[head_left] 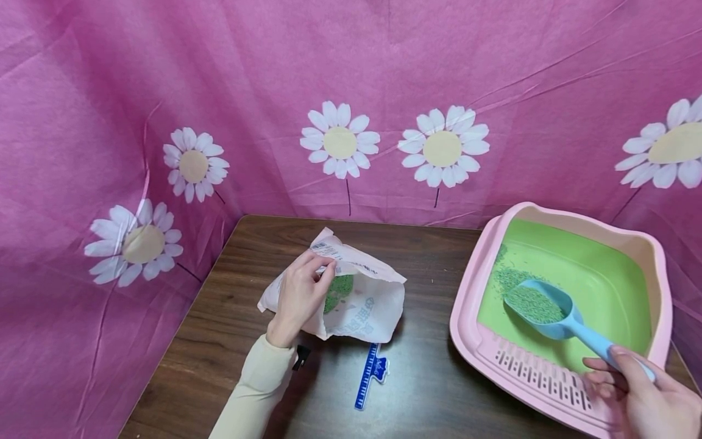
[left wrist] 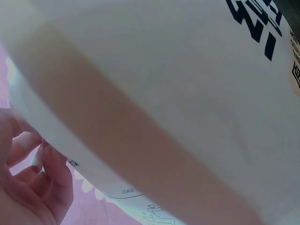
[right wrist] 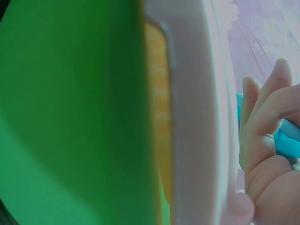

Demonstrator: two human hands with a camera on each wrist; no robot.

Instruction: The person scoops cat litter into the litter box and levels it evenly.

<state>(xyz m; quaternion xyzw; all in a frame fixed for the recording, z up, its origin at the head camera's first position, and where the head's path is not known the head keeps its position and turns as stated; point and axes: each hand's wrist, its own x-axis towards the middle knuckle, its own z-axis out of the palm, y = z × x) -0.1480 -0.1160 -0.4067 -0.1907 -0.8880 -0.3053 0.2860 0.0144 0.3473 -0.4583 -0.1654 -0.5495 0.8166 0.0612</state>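
Observation:
My left hand point(head_left: 300, 292) pinches the upper edge of an open pink-white paper bag point(head_left: 378, 314) that lies on its side on the table. Green pellets point(head_left: 339, 294) show inside its mouth. In the left wrist view the bag's printed side point(left wrist: 187, 93) fills most of the picture. With my right hand point(head_left: 647, 396) I grip the handle of a light-blue scoop point(head_left: 595, 342), its bowl heaped with green pellets point(head_left: 534, 305). The scoop hangs over a litter box point(head_left: 466, 311) with a pink rim and green inside. More pellets point(head_left: 510, 277) are scattered on the box's floor.
A blue bag clip point(head_left: 368, 378) lies on the dark wooden table point(head_left: 428, 378) in front of the bag. A small black clip point(head_left: 301, 356) is beside my left sleeve. Behind the table hangs a pink cloth point(head_left: 384, 61) with daisies.

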